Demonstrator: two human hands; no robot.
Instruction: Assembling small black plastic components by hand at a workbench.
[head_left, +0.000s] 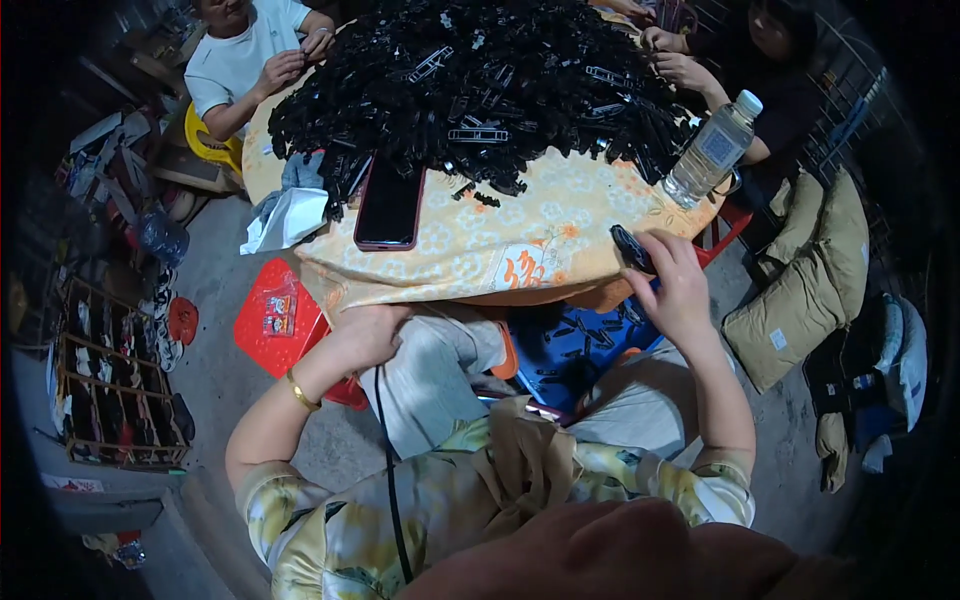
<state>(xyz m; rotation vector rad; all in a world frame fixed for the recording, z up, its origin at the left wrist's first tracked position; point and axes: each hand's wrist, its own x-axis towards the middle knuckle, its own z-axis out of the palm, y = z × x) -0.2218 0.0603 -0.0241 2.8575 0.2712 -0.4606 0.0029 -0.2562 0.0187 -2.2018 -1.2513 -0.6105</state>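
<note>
A round desk (460, 268) under a pale floral cloth (575, 190) spreads ahead of the left fingers (385, 335) and right fingers (662, 250). Grey floor (222, 315) runs out left of the left fingers, past a red stool (258, 335) beside them, to a low slatted rack (112, 398). A yellow chair (203, 142) stands beyond, forward-left. Farther right than the right fingers, padded tan bundles (785, 325) lie near metal bars (850, 95). Light is dim.

At twelve o'clock, the clips (478, 136) were too many to count; one phone (390, 205) lay at eleven, one bottle (712, 150) at two.
</note>
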